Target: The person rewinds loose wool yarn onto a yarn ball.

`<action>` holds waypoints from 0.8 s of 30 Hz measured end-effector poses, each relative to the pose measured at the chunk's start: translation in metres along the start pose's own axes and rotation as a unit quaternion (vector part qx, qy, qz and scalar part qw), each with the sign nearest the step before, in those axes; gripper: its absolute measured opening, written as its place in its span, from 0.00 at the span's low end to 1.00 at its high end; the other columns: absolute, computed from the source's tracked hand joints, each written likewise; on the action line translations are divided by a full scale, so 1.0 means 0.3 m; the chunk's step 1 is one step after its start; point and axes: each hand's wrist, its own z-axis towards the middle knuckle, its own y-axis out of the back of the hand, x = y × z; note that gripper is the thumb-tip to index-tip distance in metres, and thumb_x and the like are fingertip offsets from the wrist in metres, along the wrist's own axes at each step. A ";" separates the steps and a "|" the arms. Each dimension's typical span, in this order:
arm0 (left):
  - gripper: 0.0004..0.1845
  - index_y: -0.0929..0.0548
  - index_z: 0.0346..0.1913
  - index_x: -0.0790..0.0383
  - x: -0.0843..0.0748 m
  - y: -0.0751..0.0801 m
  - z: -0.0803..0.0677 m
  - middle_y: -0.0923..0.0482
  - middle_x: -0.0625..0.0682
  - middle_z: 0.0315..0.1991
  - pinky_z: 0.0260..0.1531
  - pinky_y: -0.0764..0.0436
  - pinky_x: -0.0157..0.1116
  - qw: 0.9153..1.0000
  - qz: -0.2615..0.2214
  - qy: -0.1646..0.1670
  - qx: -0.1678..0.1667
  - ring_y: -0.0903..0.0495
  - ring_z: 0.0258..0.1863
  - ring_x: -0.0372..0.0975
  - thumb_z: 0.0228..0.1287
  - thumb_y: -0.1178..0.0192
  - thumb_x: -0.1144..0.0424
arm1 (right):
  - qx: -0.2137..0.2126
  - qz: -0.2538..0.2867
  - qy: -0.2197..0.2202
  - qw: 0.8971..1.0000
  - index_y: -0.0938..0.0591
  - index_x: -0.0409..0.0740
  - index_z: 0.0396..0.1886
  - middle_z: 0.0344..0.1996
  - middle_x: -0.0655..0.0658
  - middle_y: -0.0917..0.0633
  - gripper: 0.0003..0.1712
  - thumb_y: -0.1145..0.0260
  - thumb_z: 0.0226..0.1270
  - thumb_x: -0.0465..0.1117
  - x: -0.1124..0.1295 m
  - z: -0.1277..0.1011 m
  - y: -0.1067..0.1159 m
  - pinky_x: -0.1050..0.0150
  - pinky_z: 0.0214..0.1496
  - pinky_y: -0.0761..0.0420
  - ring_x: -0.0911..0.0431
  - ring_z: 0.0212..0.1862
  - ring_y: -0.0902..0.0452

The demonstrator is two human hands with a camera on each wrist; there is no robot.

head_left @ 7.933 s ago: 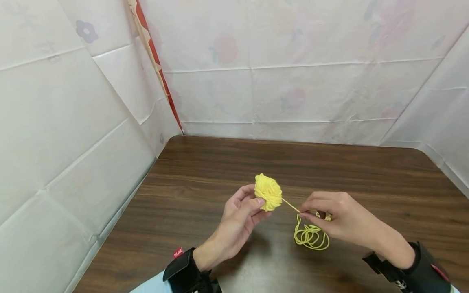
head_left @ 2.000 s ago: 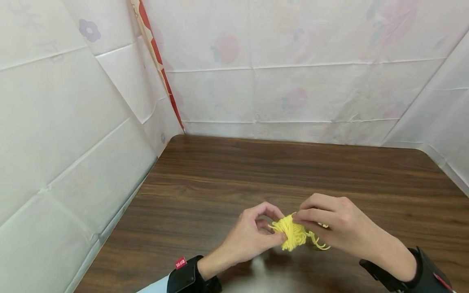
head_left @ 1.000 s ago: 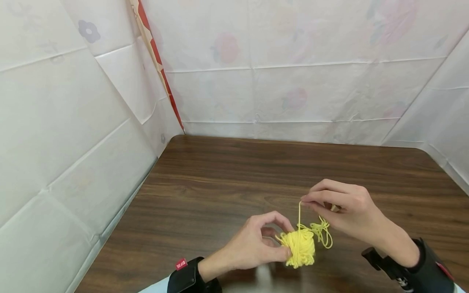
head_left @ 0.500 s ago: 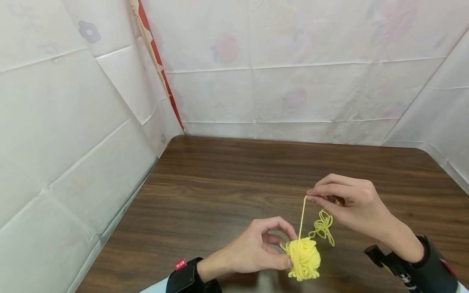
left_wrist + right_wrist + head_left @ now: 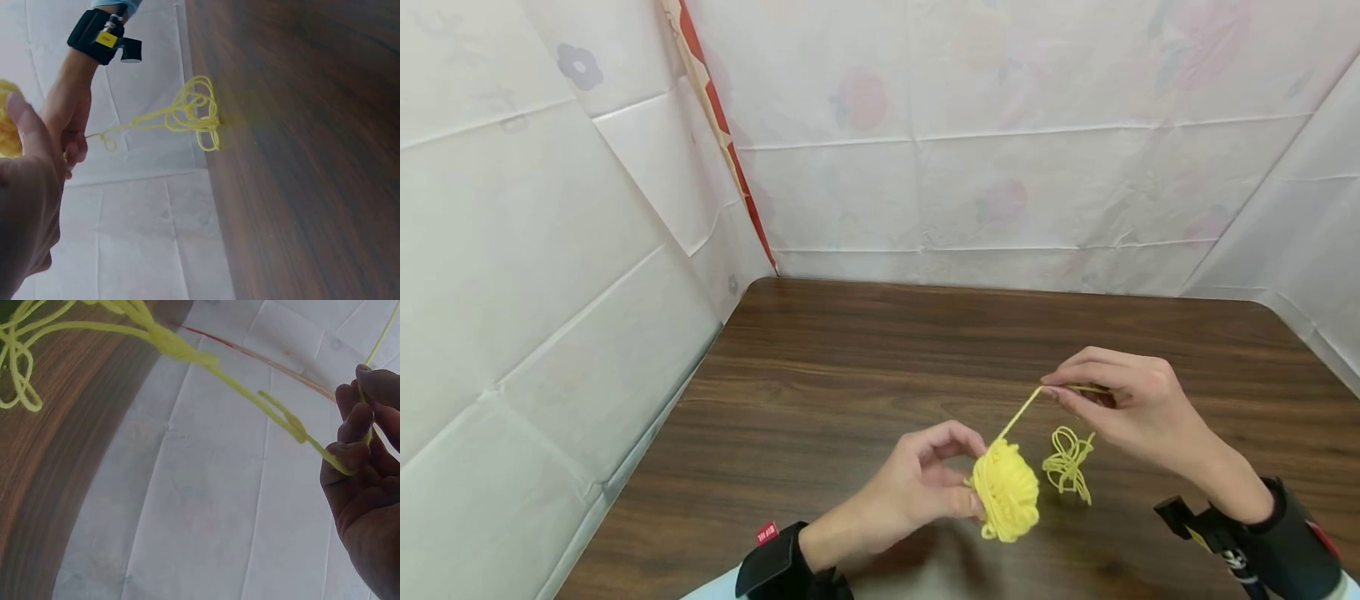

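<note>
A ball of yellow yarn [image 5: 1007, 492] is held between the thumb and fingers of my left hand [image 5: 917, 487], above the near part of the table. From the top of the ball a taut yarn strand [image 5: 1018, 414] slants up to my right hand [image 5: 1131, 400], whose thumb and fingertips pinch it. The strand passes on across the right palm in the right wrist view. A loose bundle of yarn loops [image 5: 1067, 462] hangs below the right hand, its lower loops close to the tabletop in the left wrist view [image 5: 197, 115].
The dark wood-grain table [image 5: 850, 333] spreads out under both hands. White sheeting [image 5: 1022, 192] with faint prints stands around its back and sides, with a red-and-cream strip [image 5: 718, 125] at the left corner. Each wrist wears a black strap [image 5: 782, 567].
Over the last second my right hand has moved up and right, drawing out the strand. The ball dipped, then rose and turned in my left hand. Earlier the right fingers were against the ball.
</note>
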 end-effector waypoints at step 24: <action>0.18 0.30 0.57 0.62 -0.032 0.025 0.027 0.21 0.52 0.53 0.49 0.13 0.32 0.962 -0.093 -0.016 -0.255 0.16 0.48 0.38 0.65 0.45 0.73 | 0.113 0.047 -0.041 0.992 0.13 0.58 0.41 0.35 0.61 0.13 0.20 0.24 0.56 0.28 0.068 -0.025 -0.069 0.86 0.25 0.34 0.77 0.25 0.32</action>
